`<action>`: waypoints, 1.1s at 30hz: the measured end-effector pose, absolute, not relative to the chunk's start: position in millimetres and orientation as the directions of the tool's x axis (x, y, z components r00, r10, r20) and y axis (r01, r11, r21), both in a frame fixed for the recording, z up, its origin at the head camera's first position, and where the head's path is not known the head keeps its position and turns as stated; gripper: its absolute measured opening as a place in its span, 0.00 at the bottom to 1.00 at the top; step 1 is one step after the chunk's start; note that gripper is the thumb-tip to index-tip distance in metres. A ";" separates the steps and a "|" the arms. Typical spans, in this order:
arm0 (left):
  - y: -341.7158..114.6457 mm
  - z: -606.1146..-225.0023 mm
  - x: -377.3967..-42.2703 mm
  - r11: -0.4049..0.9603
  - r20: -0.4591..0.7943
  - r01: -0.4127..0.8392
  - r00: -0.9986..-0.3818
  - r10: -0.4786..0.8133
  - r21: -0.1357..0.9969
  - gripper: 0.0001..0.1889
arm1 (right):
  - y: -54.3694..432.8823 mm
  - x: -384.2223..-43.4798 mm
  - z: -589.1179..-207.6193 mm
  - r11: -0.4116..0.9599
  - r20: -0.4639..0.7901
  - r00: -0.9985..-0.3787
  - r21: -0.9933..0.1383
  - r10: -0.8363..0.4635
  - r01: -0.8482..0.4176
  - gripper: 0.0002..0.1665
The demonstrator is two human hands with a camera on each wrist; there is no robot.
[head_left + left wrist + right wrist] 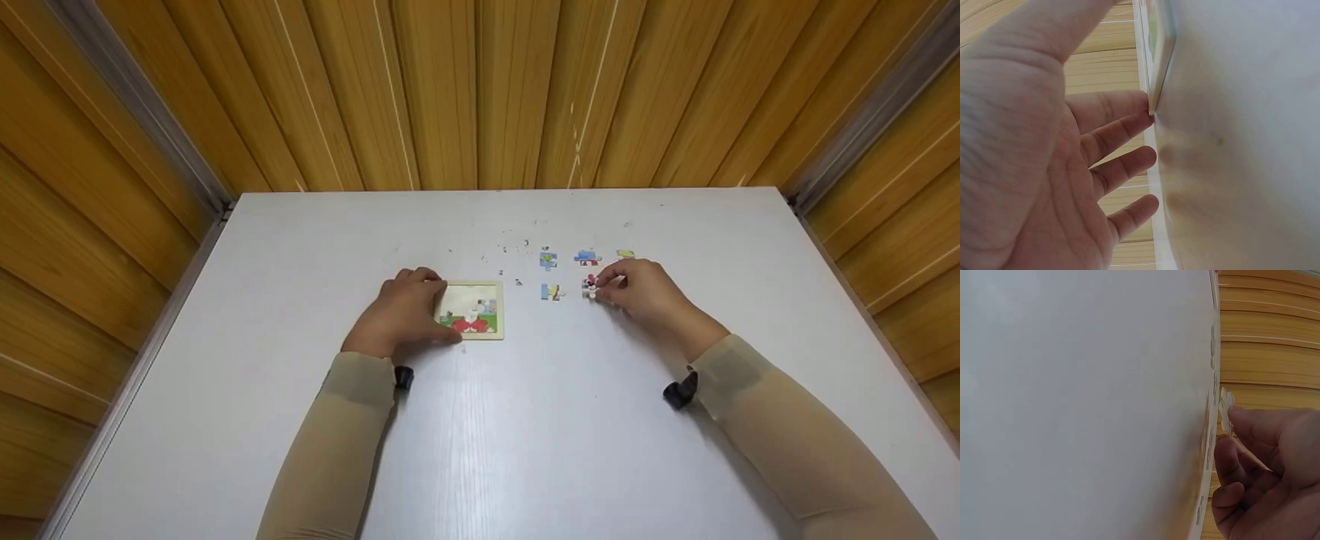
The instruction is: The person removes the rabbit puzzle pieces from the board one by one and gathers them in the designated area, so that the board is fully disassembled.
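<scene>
Near the middle of the table lies a small square jigsaw puzzle tray (500, 311) with a pale rim, its lower part filled with green and red pieces. My left hand (401, 311) holds the tray by its left side, thumb at the lower edge and index finger at the upper left. In the left wrist view, the tray's edge (1163, 62) meets the index fingertip, while the other fingers spread loosely. My right hand (641, 289) pinches a puzzle piece (1226, 408) between thumb and finger. From the head view, this piece (590, 282) looks red and white, partly covered by fingertips.
Several loose puzzle pieces lie right of the tray, including a blue-and-green piece (548, 260), a blue-and-red piece (587, 257), a yellow-and-blue piece (551, 292) and a green-and-yellow piece (625, 254). Small dark marks dot the white table (480, 450). Wood-patterned panels (450, 90) stand behind.
</scene>
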State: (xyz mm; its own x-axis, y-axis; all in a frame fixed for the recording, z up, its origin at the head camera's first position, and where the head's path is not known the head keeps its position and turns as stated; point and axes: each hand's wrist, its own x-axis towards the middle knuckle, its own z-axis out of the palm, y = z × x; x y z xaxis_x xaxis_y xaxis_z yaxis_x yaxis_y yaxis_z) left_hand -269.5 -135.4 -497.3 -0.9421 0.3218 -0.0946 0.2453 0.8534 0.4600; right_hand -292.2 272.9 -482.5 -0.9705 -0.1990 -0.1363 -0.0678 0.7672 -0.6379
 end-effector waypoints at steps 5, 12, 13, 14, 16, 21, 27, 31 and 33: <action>-134.8 -500.4 -268.3 0.855 -0.113 0.212 -0.948 0.297 0.474 0.49 | 275.4 -290.5 -484.4 0.800 -0.126 -0.966 -0.590 -0.224 -0.108 0.06; -134.8 -501.7 -268.1 0.851 -0.103 0.217 -0.948 0.300 0.478 0.48 | 277.2 -289.2 -484.3 0.808 -0.115 -0.962 -0.573 -0.247 -0.139 0.05; -134.9 -501.5 -268.2 0.851 -0.102 0.219 -0.948 0.301 0.478 0.48 | 277.4 -289.3 -484.3 0.808 -0.112 -0.962 -0.571 -0.250 -0.143 0.06; -135.0 -501.2 -268.3 0.851 -0.101 0.221 -0.948 0.303 0.477 0.48 | 277.8 -289.4 -483.9 0.809 -0.109 -0.961 -0.569 -0.254 -0.149 0.06; -135.1 -500.8 -268.9 0.853 -0.098 0.231 -0.946 0.310 0.468 0.48 | 278.0 -289.5 -482.8 0.812 -0.108 -0.961 -0.564 -0.255 -0.151 0.07; -134.7 -499.1 -269.8 0.859 -0.092 0.252 -0.941 0.324 0.445 0.48 | 274.7 -288.9 -478.2 0.813 -0.127 -0.966 -0.571 -0.226 -0.114 0.10; -134.1 -498.6 -269.9 0.862 -0.100 0.244 -0.943 0.318 0.444 0.49 | 261.7 -289.3 -472.8 0.804 -0.138 -0.968 -0.587 -0.211 -0.092 0.10; -134.3 -498.0 -269.5 0.861 -0.099 0.237 -0.945 0.311 0.449 0.47 | 245.6 -290.5 -471.1 0.784 -0.140 -0.966 -0.615 -0.216 -0.086 0.12; -134.4 -498.0 -269.8 0.860 -0.098 0.236 -0.945 0.311 0.452 0.47 | 235.0 -291.2 -471.1 0.771 -0.123 -0.966 -0.629 -0.229 -0.103 0.12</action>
State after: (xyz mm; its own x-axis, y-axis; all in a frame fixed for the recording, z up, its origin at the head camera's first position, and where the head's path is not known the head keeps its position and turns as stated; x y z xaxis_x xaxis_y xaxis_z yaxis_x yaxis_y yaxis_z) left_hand -269.8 -134.4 -498.0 -0.9455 0.3106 -0.0981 0.2358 0.8605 0.4517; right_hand -291.2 235.0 -471.1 -0.9656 -0.2289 -0.1231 -0.1026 0.7708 -0.6288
